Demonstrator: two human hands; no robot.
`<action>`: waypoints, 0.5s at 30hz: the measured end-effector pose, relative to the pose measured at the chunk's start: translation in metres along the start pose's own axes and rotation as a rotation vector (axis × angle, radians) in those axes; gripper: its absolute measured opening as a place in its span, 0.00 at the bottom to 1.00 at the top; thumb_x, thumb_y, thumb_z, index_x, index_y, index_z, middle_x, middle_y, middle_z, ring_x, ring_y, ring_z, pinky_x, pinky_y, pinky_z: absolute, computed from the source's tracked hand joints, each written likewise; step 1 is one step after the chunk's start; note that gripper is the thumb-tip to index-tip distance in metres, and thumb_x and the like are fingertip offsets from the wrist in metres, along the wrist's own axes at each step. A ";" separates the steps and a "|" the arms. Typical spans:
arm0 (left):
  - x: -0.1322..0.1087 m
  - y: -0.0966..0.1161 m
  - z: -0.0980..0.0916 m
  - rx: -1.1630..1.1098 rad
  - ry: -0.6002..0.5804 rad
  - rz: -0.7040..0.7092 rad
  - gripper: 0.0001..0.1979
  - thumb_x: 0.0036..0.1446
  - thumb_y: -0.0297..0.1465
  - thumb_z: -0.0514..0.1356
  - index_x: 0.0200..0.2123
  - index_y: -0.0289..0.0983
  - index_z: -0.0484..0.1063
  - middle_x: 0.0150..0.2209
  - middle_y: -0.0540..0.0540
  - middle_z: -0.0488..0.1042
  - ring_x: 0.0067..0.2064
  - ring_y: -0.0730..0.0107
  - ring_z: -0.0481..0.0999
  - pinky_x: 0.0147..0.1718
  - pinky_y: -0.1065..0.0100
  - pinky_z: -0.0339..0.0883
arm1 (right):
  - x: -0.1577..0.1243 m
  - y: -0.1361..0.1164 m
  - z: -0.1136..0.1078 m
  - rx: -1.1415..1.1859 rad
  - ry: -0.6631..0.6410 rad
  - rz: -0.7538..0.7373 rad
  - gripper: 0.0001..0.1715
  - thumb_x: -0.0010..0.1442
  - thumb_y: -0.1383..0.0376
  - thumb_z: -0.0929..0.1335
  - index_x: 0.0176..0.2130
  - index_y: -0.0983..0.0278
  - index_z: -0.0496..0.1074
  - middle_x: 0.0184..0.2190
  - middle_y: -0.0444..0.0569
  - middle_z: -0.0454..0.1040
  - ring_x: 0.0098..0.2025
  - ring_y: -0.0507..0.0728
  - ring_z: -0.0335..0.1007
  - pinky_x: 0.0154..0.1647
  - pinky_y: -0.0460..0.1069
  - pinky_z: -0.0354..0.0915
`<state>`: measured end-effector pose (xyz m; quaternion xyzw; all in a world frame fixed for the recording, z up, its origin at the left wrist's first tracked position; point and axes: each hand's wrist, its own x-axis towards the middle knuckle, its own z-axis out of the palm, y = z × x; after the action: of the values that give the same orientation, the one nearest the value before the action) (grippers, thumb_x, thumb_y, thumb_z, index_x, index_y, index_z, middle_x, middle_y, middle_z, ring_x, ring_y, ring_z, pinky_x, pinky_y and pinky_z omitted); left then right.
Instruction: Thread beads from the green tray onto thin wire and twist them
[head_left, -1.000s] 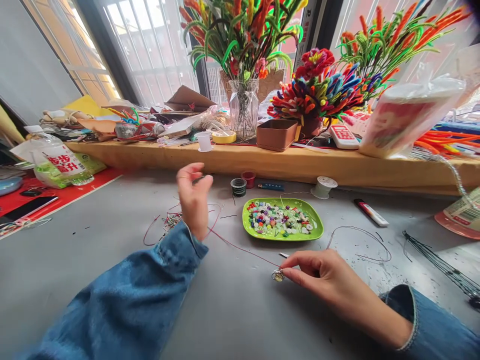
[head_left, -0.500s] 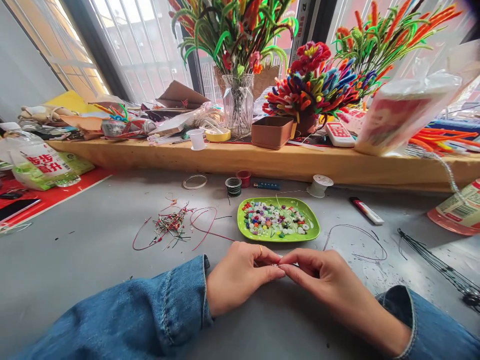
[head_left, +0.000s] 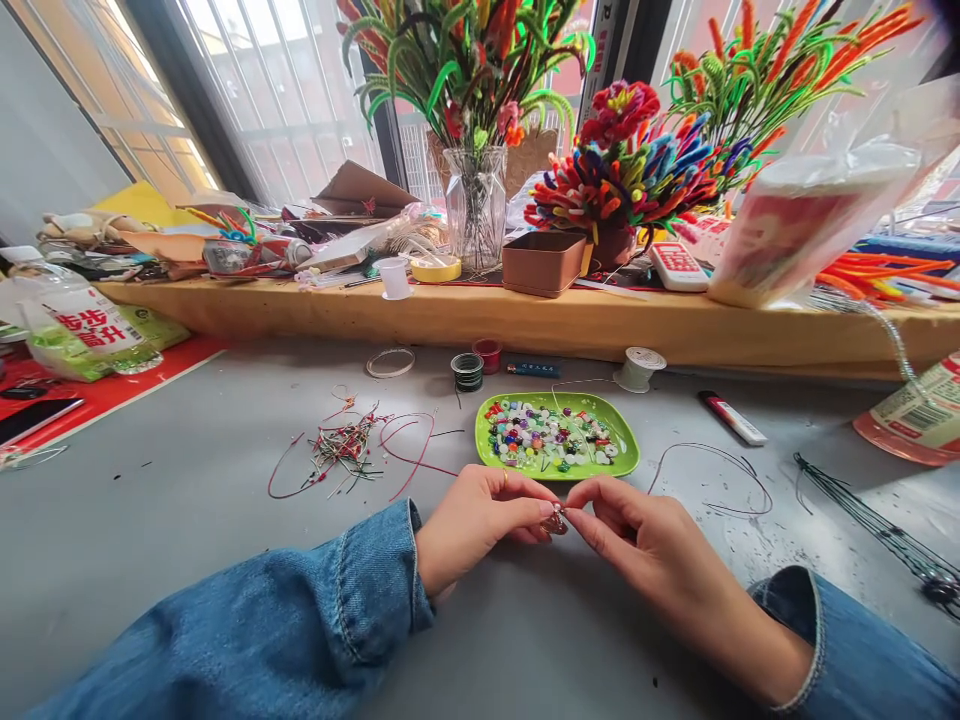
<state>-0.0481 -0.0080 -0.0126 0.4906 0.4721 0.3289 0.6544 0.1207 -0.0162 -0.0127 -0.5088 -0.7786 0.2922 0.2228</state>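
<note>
Your left hand (head_left: 487, 520) pinches a small metal charm (head_left: 555, 523) between thumb and index finger; your right hand (head_left: 660, 545) pinches at its upper right edge. The charm sits just above the gray tabletop (head_left: 555, 640), on the near side of the glossy green plate (head_left: 632, 462) of rounded beads (head_left: 536, 438). Its rounded lower part hangs toward you; it is too covered to tell its long axis. The thin, smooth red cord (head_left: 420, 463) slants leftward and away from your left fingers, looping beside tangled wiry scraps (head_left: 346, 448). Your cuffs are coarse, stitched denim.
</note>
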 end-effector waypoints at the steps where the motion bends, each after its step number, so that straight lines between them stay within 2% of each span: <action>1: 0.000 0.000 0.000 -0.018 0.004 -0.004 0.10 0.43 0.31 0.59 0.30 0.32 0.73 0.25 0.47 0.73 0.26 0.76 0.70 0.29 0.75 0.63 | 0.000 0.000 0.000 0.000 0.006 0.006 0.11 0.56 0.59 0.58 0.31 0.61 0.65 0.15 0.38 0.53 0.19 0.48 0.48 0.20 0.43 0.48; 7: 0.000 0.001 0.001 -0.072 0.009 0.013 0.09 0.42 0.31 0.60 0.28 0.31 0.73 0.25 0.46 0.72 0.28 0.74 0.71 0.29 0.74 0.63 | 0.000 0.000 0.000 -0.005 0.041 -0.006 0.10 0.55 0.60 0.59 0.30 0.62 0.65 0.15 0.37 0.52 0.18 0.48 0.48 0.19 0.43 0.48; 15: -0.001 0.003 0.005 -0.039 0.053 -0.010 0.05 0.39 0.28 0.59 0.23 0.33 0.71 0.22 0.49 0.70 0.27 0.75 0.69 0.29 0.73 0.63 | -0.001 -0.006 -0.002 -0.064 0.048 -0.037 0.12 0.55 0.60 0.59 0.29 0.62 0.67 0.14 0.39 0.55 0.18 0.48 0.50 0.19 0.43 0.50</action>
<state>-0.0440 -0.0099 -0.0093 0.4665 0.4854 0.3478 0.6525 0.1185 -0.0183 -0.0077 -0.5079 -0.7913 0.2504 0.2305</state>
